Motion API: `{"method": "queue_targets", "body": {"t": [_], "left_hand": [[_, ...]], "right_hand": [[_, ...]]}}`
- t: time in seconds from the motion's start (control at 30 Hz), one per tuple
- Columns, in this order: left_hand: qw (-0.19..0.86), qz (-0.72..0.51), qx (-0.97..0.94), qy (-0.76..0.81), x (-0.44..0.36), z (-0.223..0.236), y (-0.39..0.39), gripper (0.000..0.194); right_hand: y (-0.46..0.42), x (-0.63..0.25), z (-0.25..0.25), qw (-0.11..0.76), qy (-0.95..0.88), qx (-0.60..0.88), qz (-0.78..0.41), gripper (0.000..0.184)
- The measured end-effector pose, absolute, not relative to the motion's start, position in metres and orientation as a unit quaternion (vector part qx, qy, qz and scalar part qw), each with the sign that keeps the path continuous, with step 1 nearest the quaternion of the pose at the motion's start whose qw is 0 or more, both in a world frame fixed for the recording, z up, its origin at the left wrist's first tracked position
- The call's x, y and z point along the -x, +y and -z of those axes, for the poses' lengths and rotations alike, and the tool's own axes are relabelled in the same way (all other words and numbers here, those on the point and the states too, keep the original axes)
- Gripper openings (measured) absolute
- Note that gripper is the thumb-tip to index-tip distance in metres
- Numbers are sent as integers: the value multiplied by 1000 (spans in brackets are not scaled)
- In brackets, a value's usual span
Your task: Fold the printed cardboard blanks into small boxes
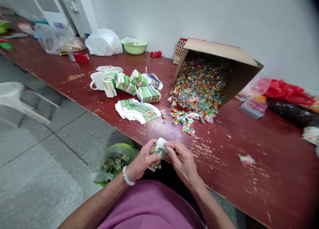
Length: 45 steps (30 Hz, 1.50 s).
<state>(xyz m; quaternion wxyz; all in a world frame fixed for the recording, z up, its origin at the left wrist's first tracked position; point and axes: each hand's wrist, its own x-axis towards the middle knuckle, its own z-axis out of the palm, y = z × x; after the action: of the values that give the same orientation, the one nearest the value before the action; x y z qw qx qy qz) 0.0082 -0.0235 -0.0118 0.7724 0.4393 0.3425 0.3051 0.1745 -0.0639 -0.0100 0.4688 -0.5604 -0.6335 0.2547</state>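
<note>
A small printed candy box (157, 152), green with colourful pictures, is gripped in my left hand (143, 161) over the table's front edge. Its white flap stands up at the top. My right hand (183, 161) pinches that flap between thumb and fingers. Just beyond my hands lies a fanned row of flat printed boxes (137, 111). Bundled stacks of similar boxes (149, 94) sit behind it. To the right, small wrapped candy packets (199, 89) spill from a cardboard box (219, 46) lying on its side.
Below my left arm, a green basin (124, 146) lined with plastic holds filled packs. A white mug (97, 80), a pale green bowl (134, 47) and plastic bags (104, 42) stand farther back. One loose packet (247, 160) lies right. A white plastic stool (22, 96) is at left.
</note>
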Motion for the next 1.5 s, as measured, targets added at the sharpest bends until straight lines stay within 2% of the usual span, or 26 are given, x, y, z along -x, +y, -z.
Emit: {"method": "queue_targets", "body": {"t": [0.1, 0.2, 0.33, 0.47, 0.67, 0.73, 0.83, 0.9, 0.97, 1.03, 1.1, 1.13, 1.2, 1.3, 1.5], "left_hand": [[802, -325, -344, 364, -10, 14, -21, 35], [821, -330, -266, 383, -12, 15, -19, 39], [799, -368, -255, 401, -13, 13, -20, 30], [782, -385, -295, 392, -11, 14, -24, 33], [790, -378, -292, 385, -10, 17, -27, 41], [791, -379, -285, 388, -10, 17, -27, 40], [787, -380, -277, 400, -11, 16, -27, 37], [785, -371, -278, 411, -12, 17, -28, 37], [785, -363, -284, 414, -13, 18, -30, 39], [786, -359, -289, 412, -13, 19, -30, 42], [793, -348, -280, 414, -13, 19, -30, 45], [801, -339, -271, 413, -12, 18, -29, 48], [819, -321, -248, 406, -11, 15, -27, 51], [828, -312, -233, 404, -10, 11, -25, 49], [807, -308, -307, 400, -15, 16, -27, 36]], "right_hand": [[-65, -176, 12, 532, -569, 586, -224, 14], [-69, -171, 19, 546, -535, 582, -276, 8], [-73, -158, 26, 561, -533, 536, -337, 7], [-68, -157, 24, 544, -543, 527, -362, 12], [-55, -164, 27, 514, -468, 534, -480, 20], [-54, -164, 28, 517, -457, 547, -473, 25], [-56, -164, 25, 505, -539, 545, -396, 12], [-58, -164, 24, 490, -589, 532, -360, 13], [-58, -164, 24, 494, -576, 527, -383, 12], [-56, -164, 27, 516, -510, 517, -455, 11], [-55, -165, 30, 529, -460, 508, -501, 23], [-55, -166, 30, 522, -470, 510, -497, 25], [-55, -169, 29, 490, -550, 517, -436, 15], [-58, -174, 23, 445, -659, 497, -347, 12], [-56, -170, 20, 459, -555, 542, -433, 15]]}}
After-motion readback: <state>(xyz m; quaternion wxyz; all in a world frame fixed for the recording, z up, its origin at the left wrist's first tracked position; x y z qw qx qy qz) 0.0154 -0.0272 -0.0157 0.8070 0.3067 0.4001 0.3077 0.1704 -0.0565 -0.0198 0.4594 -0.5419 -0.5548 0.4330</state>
